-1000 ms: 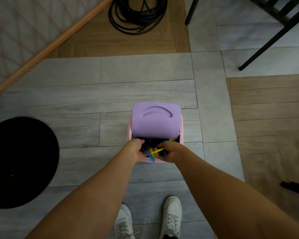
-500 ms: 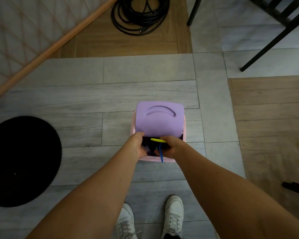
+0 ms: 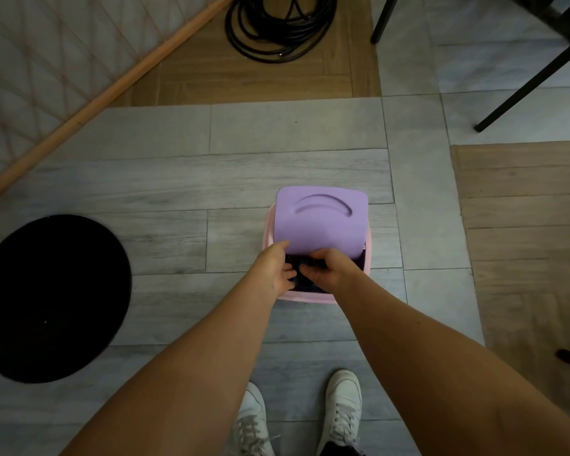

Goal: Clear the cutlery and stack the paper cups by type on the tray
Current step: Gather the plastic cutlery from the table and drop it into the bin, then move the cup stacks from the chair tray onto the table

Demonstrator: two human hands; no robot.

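A pink bin (image 3: 310,298) with a purple swing lid (image 3: 321,222) stands on the floor in front of my feet. Both hands hover over its dark opening at the near side. The thumb of my left hand (image 3: 273,270) rests against the lid's lower edge, its fingers loosely curled over the hole. Close beside it, my right hand (image 3: 330,270) has its fingers spread and pointing left. No cutlery shows in either hand or in the dark opening. No paper cups or tray are in view.
A round black mat (image 3: 46,297) lies on the floor at left. A coiled black cable (image 3: 277,28) lies at the top, black chair legs (image 3: 540,70) stand top right, and a wood-framed lattice panel (image 3: 79,93) crosses top left. My white shoes (image 3: 343,406) are below.
The yellow and blue cutlery pieces held over the bin opening are gone from sight. Both hands have loosened and sit slightly lower in the opening.
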